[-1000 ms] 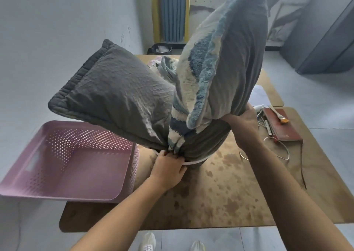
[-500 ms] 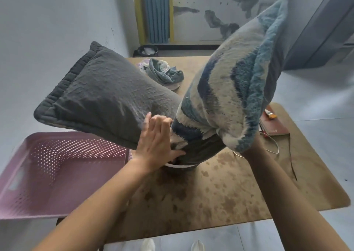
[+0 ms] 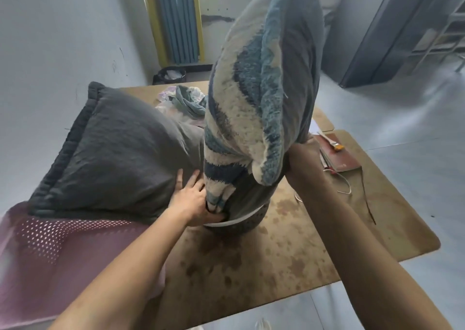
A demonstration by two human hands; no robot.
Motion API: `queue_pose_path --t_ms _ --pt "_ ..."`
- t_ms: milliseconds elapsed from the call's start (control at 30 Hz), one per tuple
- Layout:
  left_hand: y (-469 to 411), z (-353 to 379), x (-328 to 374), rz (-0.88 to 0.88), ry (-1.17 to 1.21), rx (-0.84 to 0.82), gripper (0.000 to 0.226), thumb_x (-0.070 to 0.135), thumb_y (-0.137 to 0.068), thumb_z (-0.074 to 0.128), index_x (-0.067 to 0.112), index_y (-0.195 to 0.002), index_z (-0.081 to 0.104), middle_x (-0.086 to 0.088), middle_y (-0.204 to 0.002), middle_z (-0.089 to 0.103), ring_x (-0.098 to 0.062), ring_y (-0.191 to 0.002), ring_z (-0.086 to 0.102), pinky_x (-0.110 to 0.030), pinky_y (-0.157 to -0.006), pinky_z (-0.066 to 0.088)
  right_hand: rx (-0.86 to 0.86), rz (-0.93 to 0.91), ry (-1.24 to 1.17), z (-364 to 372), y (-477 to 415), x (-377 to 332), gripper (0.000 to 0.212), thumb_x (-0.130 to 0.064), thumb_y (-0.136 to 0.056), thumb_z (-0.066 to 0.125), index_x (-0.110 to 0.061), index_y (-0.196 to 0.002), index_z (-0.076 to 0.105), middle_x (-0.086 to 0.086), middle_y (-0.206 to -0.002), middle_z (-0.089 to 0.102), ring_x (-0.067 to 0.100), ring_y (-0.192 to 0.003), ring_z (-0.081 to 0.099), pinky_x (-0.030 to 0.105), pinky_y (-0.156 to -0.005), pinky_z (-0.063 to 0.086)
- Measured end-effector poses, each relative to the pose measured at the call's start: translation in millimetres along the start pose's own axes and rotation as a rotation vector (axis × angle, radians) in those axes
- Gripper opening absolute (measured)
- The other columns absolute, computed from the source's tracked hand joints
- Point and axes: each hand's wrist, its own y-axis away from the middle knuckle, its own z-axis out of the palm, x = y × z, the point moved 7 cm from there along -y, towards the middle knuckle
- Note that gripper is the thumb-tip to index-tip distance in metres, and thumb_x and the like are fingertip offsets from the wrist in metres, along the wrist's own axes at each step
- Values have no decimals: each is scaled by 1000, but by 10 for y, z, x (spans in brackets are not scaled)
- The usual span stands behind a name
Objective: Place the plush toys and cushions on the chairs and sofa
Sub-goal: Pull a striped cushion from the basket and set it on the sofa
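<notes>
Striped cushion [image 3: 251, 98] stands upright, wedged in a small bin [image 3: 239, 229] on the desk [image 3: 289, 254], gripped low by the right hand [image 3: 303, 163]; the left hand [image 3: 192, 198] presses flat-fingered on the leaning grey cushion [image 3: 120, 153]. Risk: pulling either cushion free may drag the bin along or topple its neighbour.

Bare stained table [image 3: 276, 274] at near edge, between the two forearms [image 3: 130, 274]: open for passing. Centre blocked by upright blue striped cushion [image 3: 251, 98], its foot in a round white-rimmed container [image 3: 241, 220]. Left of it, blocked by grey cushion [image 3: 120, 158], leaning over pink basket [image 3: 50, 254] and covering its far part. Gap between cushions filled by left hand [image 3: 191, 198]. Right side cluttered beside right hand [image 3: 302, 163]: red notebook [image 3: 339, 158], brush [image 3: 333, 143], white cord [image 3: 346, 186]. Far end taken by cloth heap [image 3: 188, 100]. Open floor [image 3: 402, 118] off right edge.
</notes>
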Motion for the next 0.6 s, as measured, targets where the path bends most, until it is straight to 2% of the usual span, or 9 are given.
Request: queue_pose_path --t_ms 100,200,300,400,467,500,567,600 --pt "26 -40 78 -15 58 -2 126 98 -56 17 33 -162 -4 2 -172 6 -26 -157 -14 -65 -114 -24 -21 -13 -10 75 -11 -89 30 14 -68 71 -5 -92 69 8 -85 76 25 -84 73 35 -73 62" --pt "6 -74 78 -5 79 14 129 97 -53 16 32 -163 0 3 -171 10 -25 -157 -12 -64 -113 -24 10 -16 5 45 4 -130 31 22 -81 63 -7 -89 69 5 -80 77 20 -78 74 33 -72 63" --pt "63 -74 95 8 135 143 126 97 -56 20 30 -162 16 8 -166 28 -21 -158 -1 -61 -117 -21 19 -22 11 52 64 -184 26 18 -88 58 -6 -87 66 4 -79 73 14 -70 73 28 -66 60" --pt "246 -100 239 53 212 307 116 97 -71 20 20 -157 35 7 -157 45 -18 -158 11 -57 -121 -17 111 49 -9 -131 95 -146 38 9 -101 36 -18 -79 51 -1 -78 54 5 -61 58 19 -62 50" --pt "339 -93 422 105 165 288 123 99 -71 10 15 -159 30 3 -163 37 -19 -158 9 -57 -121 -16 160 56 -4 -286 117 -132 39 10 -102 34 -19 -80 47 -3 -79 49 -4 -51 57 13 -53 48" --pt "357 -70 526 133 115 252 128 101 -69 13 13 -160 27 1 -166 31 -21 -159 6 -58 -121 -15 184 52 -8 -353 121 -121 33 10 -101 38 -16 -84 51 -2 -81 51 -6 -49 59 12 -52 49" --pt "350 7 736 181 -5 170 126 96 -70 34 9 -160 23 -5 -168 26 -26 -159 3 -61 -119 -18 266 52 36 -501 145 -87 22 8 -100 45 -12 -96 52 -2 -84 53 -2 -57 62 14 -54 52" --pt "325 34 826 197 -64 157 114 83 -78 46 7 -160 21 -8 -167 25 -29 -158 2 -62 -117 -23 312 39 38 -566 170 -92 22 8 -98 49 -13 -98 54 -1 -83 57 4 -64 64 17 -56 54"
